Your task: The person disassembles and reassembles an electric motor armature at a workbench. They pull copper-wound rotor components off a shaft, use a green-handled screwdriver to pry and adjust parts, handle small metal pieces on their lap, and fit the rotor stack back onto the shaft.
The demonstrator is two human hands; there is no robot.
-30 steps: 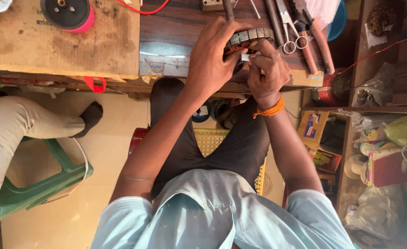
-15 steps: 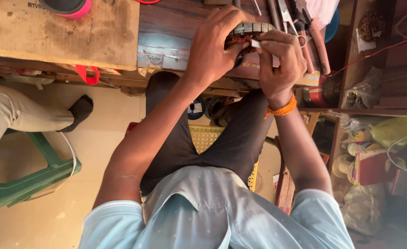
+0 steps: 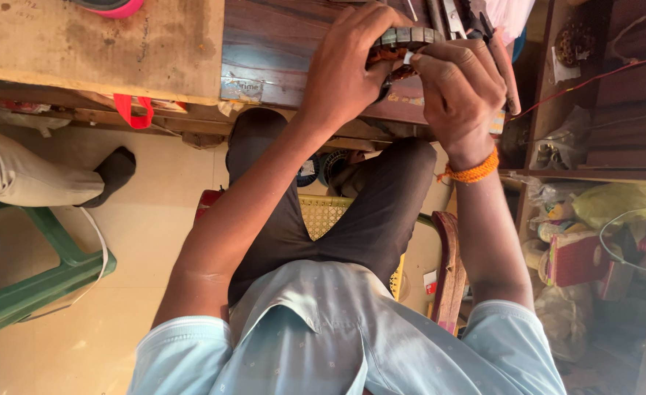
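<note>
A round motor stator [image 3: 408, 36] with grey metal laminations and copper winding rests on the dark wooden bench top [image 3: 272, 51]. My left hand [image 3: 345, 69] grips its left side, fingers curled over the ring. My right hand [image 3: 460, 84], with an orange thread band at the wrist, presses against its right side, and its fingertips pinch a small white strip [image 3: 408, 57] at the winding. Most of the stator is hidden by both hands.
Scissors and metal hand tools [image 3: 477, 16] lie just beyond the stator. A pink-rimmed round object [image 3: 111, 6] sits on the lighter wooden top. Another person's leg with a black sock [image 3: 114, 172] and a green stool [image 3: 38, 285] are left. Cluttered shelves [image 3: 594, 219] stand right.
The view has tilted down, so the bench and hands sit higher in frame. My right hand has slid up against the stator's side; the left keeps its grip.
</note>
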